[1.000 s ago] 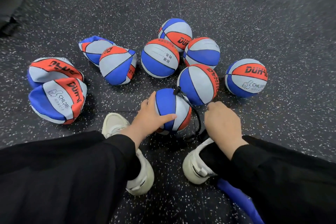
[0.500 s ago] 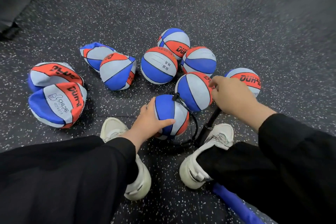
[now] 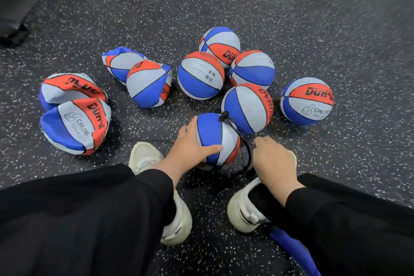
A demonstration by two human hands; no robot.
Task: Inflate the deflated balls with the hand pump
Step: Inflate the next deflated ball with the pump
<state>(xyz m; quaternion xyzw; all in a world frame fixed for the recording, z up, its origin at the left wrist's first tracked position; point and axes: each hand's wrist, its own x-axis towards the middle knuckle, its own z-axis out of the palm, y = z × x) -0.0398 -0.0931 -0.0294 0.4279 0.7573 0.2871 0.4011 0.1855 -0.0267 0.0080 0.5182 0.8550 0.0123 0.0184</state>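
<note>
At lower centre, the left hand [image 3: 190,148] cups the blue, grey and orange rubber ball [image 3: 217,139] on the speckled black floor [image 3: 291,18]; a black pump hose [image 3: 243,148] is plugged into the ball's top. The right hand [image 3: 274,161] curls downward just right of it, over something hidden.

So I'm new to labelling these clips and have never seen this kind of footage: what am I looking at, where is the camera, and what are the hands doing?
There is no machine here. A person wears a camera on the head, so the one view looks down over their own black sleeves and white shoes at a dark speckled floor.

On the floor lie small red, blue and grey balls. Four on the left look collapsed, such as the flat ball; five further back look round.

The left hand holds the ball being pumped steady. A black hose plugs into its top. The right hand is curled, knuckles up, low beside that hose, probably on the pump handle, which the hand hides.
</note>
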